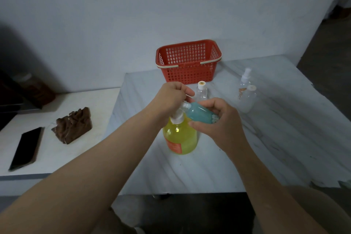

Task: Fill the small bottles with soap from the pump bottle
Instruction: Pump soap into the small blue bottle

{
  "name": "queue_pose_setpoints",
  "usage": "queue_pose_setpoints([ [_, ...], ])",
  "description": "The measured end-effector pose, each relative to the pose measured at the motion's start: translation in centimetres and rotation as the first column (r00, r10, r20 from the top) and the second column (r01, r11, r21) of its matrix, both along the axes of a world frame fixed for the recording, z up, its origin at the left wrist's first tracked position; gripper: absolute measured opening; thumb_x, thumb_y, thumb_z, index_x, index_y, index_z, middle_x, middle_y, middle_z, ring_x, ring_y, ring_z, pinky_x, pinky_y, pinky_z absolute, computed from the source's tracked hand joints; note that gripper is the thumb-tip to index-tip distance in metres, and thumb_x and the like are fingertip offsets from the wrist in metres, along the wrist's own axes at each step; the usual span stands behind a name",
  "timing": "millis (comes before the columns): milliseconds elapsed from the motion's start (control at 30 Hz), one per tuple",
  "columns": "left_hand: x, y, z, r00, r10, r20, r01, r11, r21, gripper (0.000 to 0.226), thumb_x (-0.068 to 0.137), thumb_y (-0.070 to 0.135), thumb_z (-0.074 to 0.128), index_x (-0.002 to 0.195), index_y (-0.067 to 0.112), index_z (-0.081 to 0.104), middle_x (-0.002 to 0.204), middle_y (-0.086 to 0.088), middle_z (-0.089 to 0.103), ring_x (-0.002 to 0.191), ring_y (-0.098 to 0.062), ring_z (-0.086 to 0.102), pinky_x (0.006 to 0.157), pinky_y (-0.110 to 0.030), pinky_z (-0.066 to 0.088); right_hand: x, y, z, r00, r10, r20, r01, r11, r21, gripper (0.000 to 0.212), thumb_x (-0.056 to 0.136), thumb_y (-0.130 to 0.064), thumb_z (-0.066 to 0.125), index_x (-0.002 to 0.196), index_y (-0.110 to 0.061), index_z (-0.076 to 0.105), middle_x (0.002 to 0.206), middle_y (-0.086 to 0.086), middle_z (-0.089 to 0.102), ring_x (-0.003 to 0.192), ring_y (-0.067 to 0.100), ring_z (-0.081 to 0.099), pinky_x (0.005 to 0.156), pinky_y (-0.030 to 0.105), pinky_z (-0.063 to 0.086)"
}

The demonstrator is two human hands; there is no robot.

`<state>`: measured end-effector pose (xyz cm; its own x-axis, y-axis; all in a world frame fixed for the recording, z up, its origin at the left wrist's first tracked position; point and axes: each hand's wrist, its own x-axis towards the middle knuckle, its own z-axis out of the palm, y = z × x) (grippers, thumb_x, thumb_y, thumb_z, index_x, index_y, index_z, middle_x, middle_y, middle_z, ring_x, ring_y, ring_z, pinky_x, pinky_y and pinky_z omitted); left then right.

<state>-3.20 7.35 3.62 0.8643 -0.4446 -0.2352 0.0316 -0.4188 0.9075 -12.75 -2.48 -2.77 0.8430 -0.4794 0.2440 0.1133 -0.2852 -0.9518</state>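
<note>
Left hand (171, 99) sits curled over the white pump head of the yellow pump bottle (180, 137), fingers bent down around the top so that the nozzle is mostly hidden beneath them. Just to its right, the right hand (218, 125) grips a teal small bottle (200, 115), thumb underneath and fingers wrapped over it. The bottle is tilted nearly on its side with its open neck pointing at the pump; whether neck and nozzle touch cannot be told.

The pump bottle stands upright on the marble table (266, 148), directly below both hands.

Just beyond the hands stands a clear capped bottle (201, 91), partly hidden by the left hand's knuckles. Farther behind it is a red basket (190, 74) against the wall.

Off to the right of the right hand, well apart, a clear spray bottle (245, 80) stands just behind a rounder capped bottle (248, 100).

Far to the left of the left forearm, on a lower white counter (85, 100), lie a brown carved block (73, 125) and a black phone (26, 148).
</note>
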Motion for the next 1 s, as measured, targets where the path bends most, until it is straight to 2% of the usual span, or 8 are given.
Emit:
queue_pose_setpoints([
  [133, 0.0, -0.2, -0.6, 0.999, 0.042, -0.012, -0.041, 0.999, 0.032, 0.036, 0.087, -0.005, 0.034, 0.074, 0.013, 0.061, 0.079, -0.009, 0.063, 0.067, -0.018, 0.055, 0.057, -0.024, 0.043, -0.1, -0.1, 0.0, 1.000, 0.013, 0.001, -0.013, 1.000, -0.001, 0.044, 0.054, -0.011, 0.089, 0.080, -0.033, 0.061, 0.085, -0.006, 0.068, 0.073, 0.006, 0.064, 0.063, 0.016, 0.049],
  [300, 0.0, 0.1, -1.2, 0.999, 0.028, 0.028, -0.029, 0.999, 0.040, 0.041, 0.086, -0.003, 0.031, 0.070, 0.015, 0.063, 0.078, -0.008, 0.065, 0.071, -0.021, 0.056, 0.064, -0.029, 0.043, -0.1, 0.1, -0.2, 1.000, 0.013, 0.008, -0.013, 1.000, 0.019, 0.045, 0.054, -0.007, 0.088, 0.076, -0.035, 0.061, 0.082, -0.011, 0.068, 0.072, 0.002, 0.064, 0.064, 0.014, 0.050],
  [533, -0.2, 0.1, -1.6, 1.000, -0.003, 0.022, 0.002, 0.999, 0.051, 0.039, 0.081, -0.009, 0.030, 0.065, 0.010, 0.059, 0.065, -0.007, 0.059, 0.054, -0.013, 0.049, 0.046, -0.017, 0.038, 0.1, 0.1, -0.7, 0.999, 0.040, -0.020, -0.039, 0.998, 0.056, 0.042, 0.053, -0.008, 0.089, 0.081, -0.028, 0.064, 0.085, -0.004, 0.070, 0.074, 0.006, 0.065, 0.063, 0.016, 0.050],
  [667, -0.2, 0.0, -1.5, 1.000, 0.017, 0.021, -0.018, 0.998, 0.056, 0.039, 0.081, -0.010, 0.029, 0.065, 0.010, 0.059, 0.067, -0.008, 0.059, 0.056, -0.014, 0.049, 0.046, -0.017, 0.038, 0.2, 0.1, -0.8, 0.999, 0.026, -0.040, -0.024, 0.999, 0.037, 0.041, 0.052, -0.015, 0.089, 0.082, -0.029, 0.065, 0.088, -0.002, 0.069, 0.078, 0.010, 0.066, 0.066, 0.023, 0.052],
  [867, -0.5, -0.2, -1.3, 0.995, 0.091, 0.052, -0.093, 0.995, 0.047, 0.040, 0.083, -0.006, 0.030, 0.066, 0.012, 0.061, 0.070, -0.006, 0.060, 0.061, -0.015, 0.051, 0.053, -0.023, 0.040, -0.2, 0.1, -0.1, 0.999, 0.020, -0.029, -0.019, 1.000, 0.025, 0.042, 0.055, -0.010, 0.088, 0.079, -0.034, 0.063, 0.086, -0.007, 0.069, 0.077, 0.006, 0.065, 0.065, 0.017, 0.050],
  [1000, -0.5, -0.1, -0.6, 0.998, 0.059, 0.008, -0.059, 0.997, 0.053, 0.038, 0.088, -0.004, 0.033, 0.070, 0.011, 0.062, 0.071, -0.005, 0.061, 0.064, -0.016, 0.052, 0.053, -0.022, 0.040, -0.3, 0.1, 0.4, 0.999, 0.029, -0.016, -0.028, 0.999, 0.018, 0.043, 0.055, -0.010, 0.088, 0.079, -0.034, 0.062, 0.083, -0.009, 0.068, 0.073, 0.002, 0.063, 0.060, 0.010, 0.046],
])
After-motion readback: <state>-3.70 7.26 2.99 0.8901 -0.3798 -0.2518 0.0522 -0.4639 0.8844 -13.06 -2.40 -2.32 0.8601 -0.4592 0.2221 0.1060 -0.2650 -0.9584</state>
